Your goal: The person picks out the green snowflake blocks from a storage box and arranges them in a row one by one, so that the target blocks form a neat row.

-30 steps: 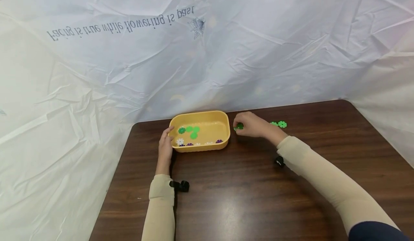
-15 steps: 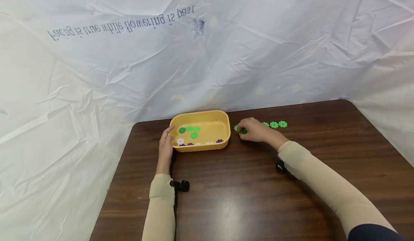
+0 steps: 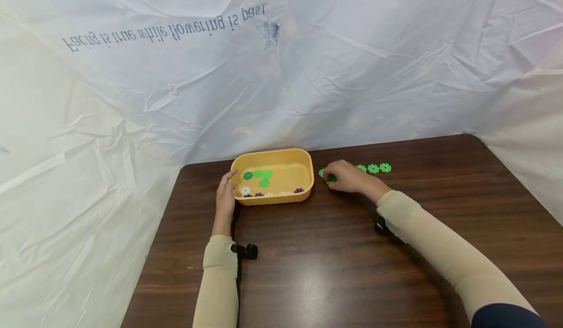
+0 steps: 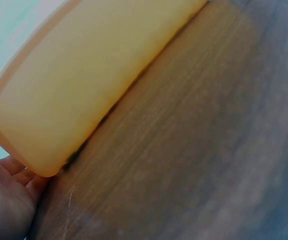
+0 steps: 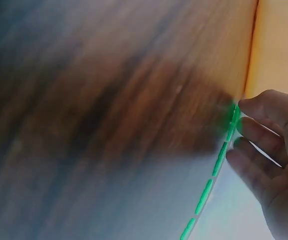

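Nearest, at the lower right, a band of dark blue cloth (image 3: 506, 316) crosses the upper part of the right arm, whose cream right sleeve (image 3: 453, 250) slants inward and away over the brown table (image 3: 290, 264). The left arm, in a matching left sleeve (image 3: 216, 284), reaches almost straight ahead. Each wrist carries a small black device, the left one (image 3: 248, 251) turned toward the middle and the right one (image 3: 380, 224) partly tucked under the cuff.

Farther on, the left hand (image 3: 225, 200) comes up beside a yellow tray (image 3: 288, 176) and grips its left end, fingers hooked over the rim (the thumb is hard to make out). In the tray lie light green discs (image 3: 264, 182), a darker green disc (image 3: 248, 175), and, along the near side, white pieces (image 3: 245, 190) and purple pieces (image 3: 298, 190).

Right of the tray, the right hand (image 3: 345, 176) is bent low to the table, knuckles up, its fingertips drawn narrow in a pinch on a shaded green disc (image 3: 332, 178). Another disc (image 3: 321, 172) shows between hand and tray; three more green discs (image 3: 373, 168) lie in a row beyond the hand's right side. Behind the table hangs a creased pale cloth (image 3: 308, 83) with mirrored lettering.
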Demonstrator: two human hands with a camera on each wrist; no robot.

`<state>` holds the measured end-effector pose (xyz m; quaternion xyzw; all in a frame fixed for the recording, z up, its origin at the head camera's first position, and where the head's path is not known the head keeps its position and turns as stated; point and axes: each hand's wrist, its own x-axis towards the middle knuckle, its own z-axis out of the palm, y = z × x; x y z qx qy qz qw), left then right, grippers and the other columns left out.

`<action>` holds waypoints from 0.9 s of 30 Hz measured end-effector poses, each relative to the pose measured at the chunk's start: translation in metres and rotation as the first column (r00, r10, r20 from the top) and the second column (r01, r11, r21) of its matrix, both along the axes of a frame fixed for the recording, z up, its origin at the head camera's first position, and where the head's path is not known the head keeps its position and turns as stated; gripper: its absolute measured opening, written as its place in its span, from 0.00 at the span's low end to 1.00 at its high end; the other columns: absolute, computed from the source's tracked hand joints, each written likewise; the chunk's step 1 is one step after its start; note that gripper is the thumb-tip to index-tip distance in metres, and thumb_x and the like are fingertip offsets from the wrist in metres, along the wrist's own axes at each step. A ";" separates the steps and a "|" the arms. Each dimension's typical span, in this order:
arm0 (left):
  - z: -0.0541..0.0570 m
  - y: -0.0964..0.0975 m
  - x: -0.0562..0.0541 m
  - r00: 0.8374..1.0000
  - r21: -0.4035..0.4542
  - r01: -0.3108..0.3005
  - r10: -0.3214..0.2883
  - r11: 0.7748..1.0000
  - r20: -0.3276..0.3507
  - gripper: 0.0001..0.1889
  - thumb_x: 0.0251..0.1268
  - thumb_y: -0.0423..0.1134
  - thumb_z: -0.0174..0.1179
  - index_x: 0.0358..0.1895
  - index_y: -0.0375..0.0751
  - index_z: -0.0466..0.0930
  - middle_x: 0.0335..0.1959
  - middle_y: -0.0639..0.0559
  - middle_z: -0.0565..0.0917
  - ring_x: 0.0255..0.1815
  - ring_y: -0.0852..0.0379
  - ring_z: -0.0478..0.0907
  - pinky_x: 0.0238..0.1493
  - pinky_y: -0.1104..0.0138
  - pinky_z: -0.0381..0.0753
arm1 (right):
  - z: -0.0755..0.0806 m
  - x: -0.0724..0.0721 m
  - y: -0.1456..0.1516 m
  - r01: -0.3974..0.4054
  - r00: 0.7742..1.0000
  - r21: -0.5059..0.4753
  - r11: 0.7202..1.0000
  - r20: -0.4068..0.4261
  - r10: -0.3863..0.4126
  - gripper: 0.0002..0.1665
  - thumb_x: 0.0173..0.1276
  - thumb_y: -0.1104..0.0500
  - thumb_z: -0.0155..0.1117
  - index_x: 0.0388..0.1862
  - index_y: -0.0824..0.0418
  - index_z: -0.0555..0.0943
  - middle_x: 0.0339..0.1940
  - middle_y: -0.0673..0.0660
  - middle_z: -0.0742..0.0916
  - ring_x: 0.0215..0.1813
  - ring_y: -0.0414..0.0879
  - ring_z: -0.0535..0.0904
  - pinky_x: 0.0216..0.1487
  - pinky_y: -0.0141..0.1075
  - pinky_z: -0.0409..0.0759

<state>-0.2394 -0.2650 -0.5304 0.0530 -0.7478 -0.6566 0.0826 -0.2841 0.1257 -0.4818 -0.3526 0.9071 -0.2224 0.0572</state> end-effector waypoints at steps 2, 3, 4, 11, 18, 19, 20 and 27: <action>0.001 0.000 0.000 1.000 0.002 0.001 -0.001 1.000 0.003 0.27 0.77 0.35 0.42 0.75 0.45 0.74 0.81 0.46 0.64 0.79 0.45 0.60 0.74 0.49 0.59 | 0.001 0.000 0.001 -0.001 1.000 0.003 1.000 -0.013 0.001 0.08 0.68 0.66 0.72 0.46 0.63 0.89 0.46 0.58 0.89 0.52 0.55 0.81 0.52 0.52 0.81; 0.002 0.001 0.000 1.000 0.000 0.000 0.000 1.000 0.004 0.27 0.77 0.35 0.42 0.75 0.46 0.74 0.81 0.46 0.64 0.78 0.45 0.61 0.73 0.48 0.59 | 0.001 0.000 0.002 0.002 1.000 0.004 1.000 -0.019 -0.002 0.09 0.68 0.66 0.72 0.46 0.62 0.89 0.47 0.58 0.89 0.53 0.56 0.81 0.53 0.53 0.81; 0.003 0.001 0.000 1.000 -0.003 0.000 0.000 1.000 0.005 0.27 0.77 0.35 0.42 0.75 0.46 0.74 0.81 0.46 0.64 0.78 0.45 0.61 0.73 0.48 0.60 | 0.001 0.001 0.003 0.008 1.000 0.004 1.000 -0.021 -0.008 0.09 0.68 0.66 0.72 0.47 0.62 0.89 0.47 0.58 0.89 0.54 0.57 0.80 0.54 0.53 0.80; 0.006 0.003 0.001 1.000 -0.028 -0.005 0.005 1.000 0.005 0.27 0.76 0.36 0.42 0.75 0.46 0.74 0.81 0.45 0.65 0.77 0.45 0.62 0.73 0.48 0.60 | 0.005 0.000 0.005 0.034 0.999 -0.019 0.999 -0.023 -0.034 0.10 0.71 0.68 0.67 0.48 0.63 0.89 0.49 0.58 0.88 0.54 0.58 0.82 0.54 0.53 0.81; 0.006 0.001 0.002 1.000 -0.017 -0.005 0.005 1.000 0.005 0.27 0.77 0.34 0.42 0.75 0.45 0.74 0.81 0.46 0.65 0.77 0.44 0.62 0.73 0.48 0.60 | 0.023 -0.004 -0.012 0.015 0.999 -0.100 0.995 -0.046 -0.020 0.12 0.74 0.69 0.61 0.50 0.64 0.88 0.50 0.60 0.88 0.49 0.53 0.83 0.51 0.50 0.82; 0.007 0.001 0.002 1.000 -0.016 -0.006 0.006 1.000 0.005 0.27 0.77 0.34 0.42 0.75 0.46 0.75 0.80 0.46 0.66 0.77 0.44 0.62 0.73 0.48 0.60 | 0.026 -0.004 -0.015 0.008 0.999 -0.110 0.994 -0.048 -0.014 0.12 0.75 0.69 0.61 0.51 0.65 0.88 0.50 0.60 0.88 0.47 0.52 0.83 0.50 0.49 0.82; 0.007 0.001 0.002 1.000 -0.013 -0.006 0.006 1.000 0.006 0.26 0.77 0.34 0.42 0.74 0.46 0.75 0.80 0.46 0.66 0.77 0.44 0.62 0.73 0.48 0.60 | 0.029 -0.005 -0.019 0.001 0.999 -0.119 0.993 -0.051 -0.007 0.13 0.75 0.68 0.60 0.52 0.65 0.88 0.50 0.60 0.88 0.46 0.51 0.82 0.50 0.49 0.82; 0.006 -0.001 0.001 0.999 0.008 0.020 -0.021 1.000 0.047 0.26 0.81 0.33 0.40 0.77 0.45 0.72 0.83 0.46 0.61 0.82 0.45 0.56 0.78 0.48 0.55 | 0.044 -0.005 -0.059 -0.059 0.993 -0.076 0.995 -0.108 0.050 0.14 0.76 0.66 0.62 0.55 0.66 0.87 0.53 0.61 0.88 0.51 0.54 0.84 0.56 0.50 0.81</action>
